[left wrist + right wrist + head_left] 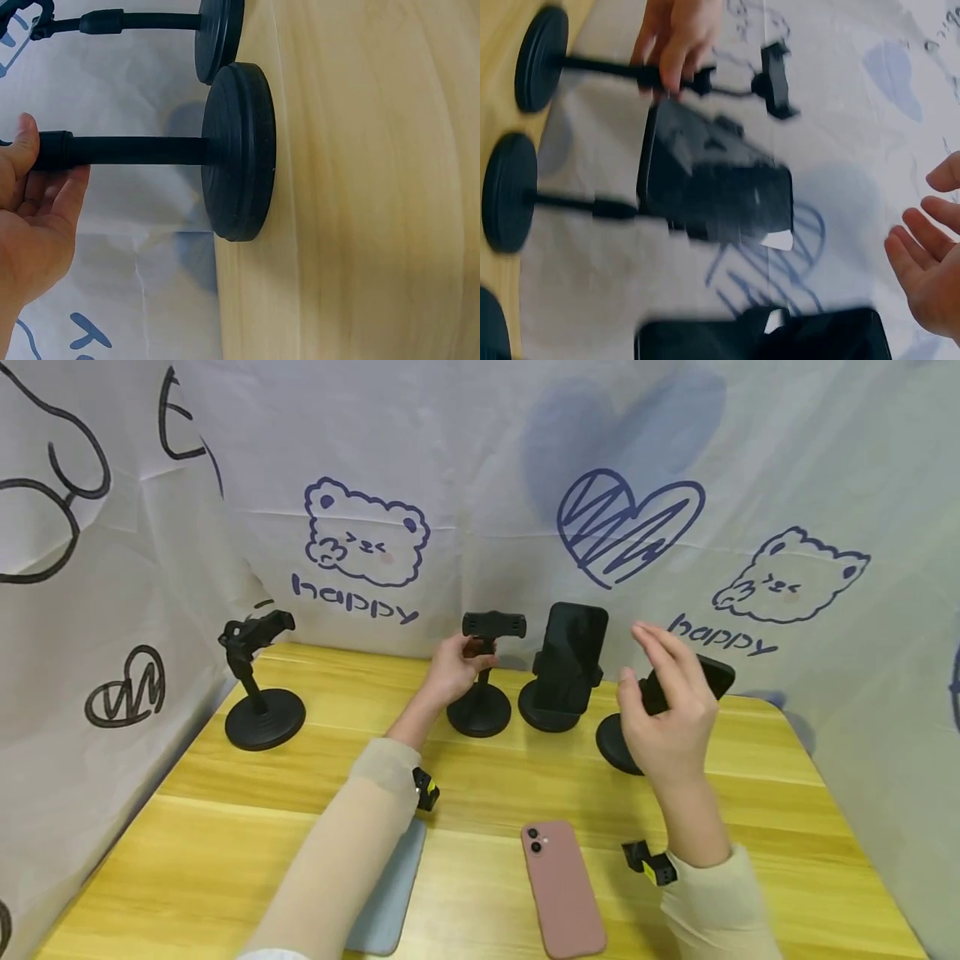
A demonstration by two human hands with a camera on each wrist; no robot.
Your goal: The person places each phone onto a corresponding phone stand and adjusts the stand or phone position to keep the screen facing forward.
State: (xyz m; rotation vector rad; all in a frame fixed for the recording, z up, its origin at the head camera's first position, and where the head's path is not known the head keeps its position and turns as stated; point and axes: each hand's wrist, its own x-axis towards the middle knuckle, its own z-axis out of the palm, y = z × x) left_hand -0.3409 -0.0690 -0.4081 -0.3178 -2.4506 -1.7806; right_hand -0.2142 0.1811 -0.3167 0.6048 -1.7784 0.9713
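Observation:
My left hand (pixel 452 672) grips the stem of a black phone stand (pixel 483 714) whose clamp holds nothing. In the left wrist view, the thumb and fingers wrap the collar partway up its stem, and the round base (pixel 236 154) stands at the table. My right hand (pixel 671 714) hovers in the air, fingers extended and apart, in front of the rightmost stand. That stand holds a black phone (pixel 716 677) sideways, partly hidden behind the hand. Between the hands, another phone (pixel 573 652) sits upright in its stand. The right wrist view shows the right hand (pixel 934 262) holding nothing.
A stand with a bare clamp (pixel 262 718) is at the far left. Nearer the front lie a pink phone (pixel 564 889), face down, and a light blue flat thing (pixel 390 897) partly under the left forearm. A printed white cloth (pixel 487 460) hangs behind the wooden table (pixel 225 827).

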